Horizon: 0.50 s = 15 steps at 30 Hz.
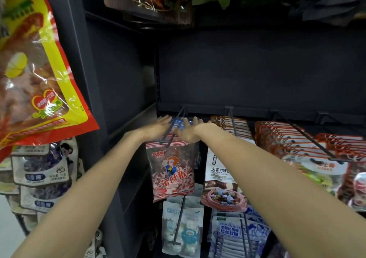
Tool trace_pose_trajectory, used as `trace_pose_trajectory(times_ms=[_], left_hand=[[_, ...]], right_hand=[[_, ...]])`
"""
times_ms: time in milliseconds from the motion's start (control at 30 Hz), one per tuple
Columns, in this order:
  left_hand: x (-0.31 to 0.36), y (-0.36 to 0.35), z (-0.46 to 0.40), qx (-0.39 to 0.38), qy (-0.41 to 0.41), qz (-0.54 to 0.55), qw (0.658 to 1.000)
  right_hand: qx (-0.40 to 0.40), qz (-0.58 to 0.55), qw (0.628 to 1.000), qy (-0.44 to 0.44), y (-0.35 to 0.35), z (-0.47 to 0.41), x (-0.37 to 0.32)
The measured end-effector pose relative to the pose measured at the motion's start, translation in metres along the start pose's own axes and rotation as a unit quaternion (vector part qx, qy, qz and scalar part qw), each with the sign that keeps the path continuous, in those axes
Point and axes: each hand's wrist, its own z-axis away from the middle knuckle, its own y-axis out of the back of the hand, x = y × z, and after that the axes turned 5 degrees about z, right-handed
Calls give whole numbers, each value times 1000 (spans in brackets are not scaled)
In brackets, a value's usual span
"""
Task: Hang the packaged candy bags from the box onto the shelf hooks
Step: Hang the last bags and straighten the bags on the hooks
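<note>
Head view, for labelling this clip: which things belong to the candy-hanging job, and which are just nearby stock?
Part of the job:
- left hand and right hand, fingers straight, either side of the hook
- dark metal shelf hook
- red-striped clear candy bag with cartoon monkey

Just nearby:
- large yellow-and-red snack bag
- white chocolate-flavour candy bag
- orange-edged bags
- pale blue-white bag

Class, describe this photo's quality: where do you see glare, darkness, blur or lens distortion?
Head view: glare streaks the yellow bag; the shelf back is dark; wide-angle bending stretches both forearms; the left hand and right hand look slightly soft.
</note>
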Motion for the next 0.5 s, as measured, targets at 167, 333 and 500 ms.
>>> trace_pose_trajectory(times_ms=[167,333,500], left_hand=[[-4,0,-5,67,-11,69,995],[-6,-3,19,310,-58,182,932],[-8,-29,69,377,-95,211,897]], right_hand=[[3,-14,1000,-6,3,13,2],[62,74,995,36,15,51,0],[279,57,952,111,3,122,11]])
